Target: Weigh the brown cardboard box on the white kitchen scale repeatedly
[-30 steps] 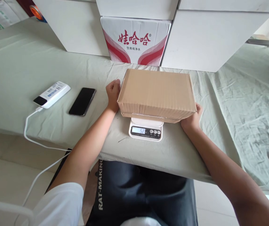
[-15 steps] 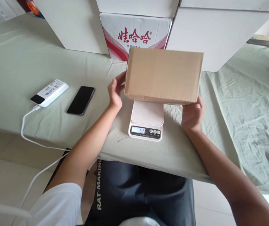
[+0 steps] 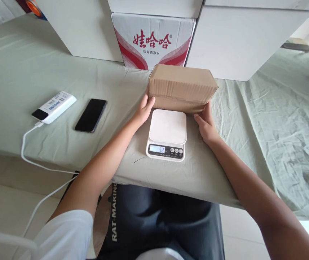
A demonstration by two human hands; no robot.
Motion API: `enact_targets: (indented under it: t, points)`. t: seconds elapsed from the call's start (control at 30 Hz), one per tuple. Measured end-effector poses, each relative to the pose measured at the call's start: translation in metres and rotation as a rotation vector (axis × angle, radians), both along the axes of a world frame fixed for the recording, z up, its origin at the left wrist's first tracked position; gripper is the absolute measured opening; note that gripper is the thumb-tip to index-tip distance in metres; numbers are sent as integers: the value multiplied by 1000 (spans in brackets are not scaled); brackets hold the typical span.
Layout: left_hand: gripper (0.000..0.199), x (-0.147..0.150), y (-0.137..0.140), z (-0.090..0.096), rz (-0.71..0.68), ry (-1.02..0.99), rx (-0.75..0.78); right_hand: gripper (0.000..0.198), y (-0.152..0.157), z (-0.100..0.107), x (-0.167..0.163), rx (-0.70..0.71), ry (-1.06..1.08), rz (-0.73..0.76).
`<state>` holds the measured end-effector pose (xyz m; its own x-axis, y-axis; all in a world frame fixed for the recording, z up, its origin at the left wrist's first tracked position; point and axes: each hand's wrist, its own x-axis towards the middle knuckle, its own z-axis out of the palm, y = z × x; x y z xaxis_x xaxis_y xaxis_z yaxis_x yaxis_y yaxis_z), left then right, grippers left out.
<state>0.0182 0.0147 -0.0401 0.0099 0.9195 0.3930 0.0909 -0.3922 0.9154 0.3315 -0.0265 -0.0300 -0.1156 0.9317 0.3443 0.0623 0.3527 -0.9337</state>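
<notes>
A brown cardboard box (image 3: 182, 85) is held between my two hands, just beyond the white kitchen scale (image 3: 167, 126). My left hand (image 3: 145, 108) grips its left end, thumb on the near face and the other fingers mostly hidden. At the lower right corner, my right hand (image 3: 206, 122) is closed on the box, with part of its fingers behind or under it. I cannot tell whether the box touches the cloth. The scale's plate is bare and its lit display reads what looks like 52.
To the left lie a black phone (image 3: 91, 115) and a white power bank (image 3: 54, 107) with a white cable (image 3: 23, 144) trailing off the table edge. Large white boxes (image 3: 247, 39) and a red-and-white printed carton (image 3: 154, 39) stand at the back. A wrinkled green cloth (image 3: 251, 144) covers the table.
The cardboard box has come down and tilted, so its near side now shows below the top. Both hands moved with it, the right one inward. The scale's plate is now fully visible.
</notes>
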Motion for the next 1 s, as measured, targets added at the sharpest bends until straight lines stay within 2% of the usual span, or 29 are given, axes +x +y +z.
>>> enact_targets:
  t: [0.33, 0.53, 0.63, 0.8, 0.87, 1.0]
  points:
    - [64, -1, 2, -6, 3, -37, -76, 79, 2, 5, -7, -2, -8, 25]
    - [66, 1, -2, 0, -12, -68, -107, 79, -4, 9, -8, -10, 67, 20]
    - [65, 1, -5, 5, -19, -82, -91, 72, -4, 3, -2, 4, 106, -96]
    - [66, -5, 2, -2, -25, -105, -84, 38, -10, 1, 8, 56, 114, -476]
    - [68, -11, 8, -10, -11, -137, -90, 33, -12, 3, 9, 54, 109, -542]
    - [80, -23, 16, -19, 62, -241, -125, 32, -10, 3, 9, 32, 107, -574]
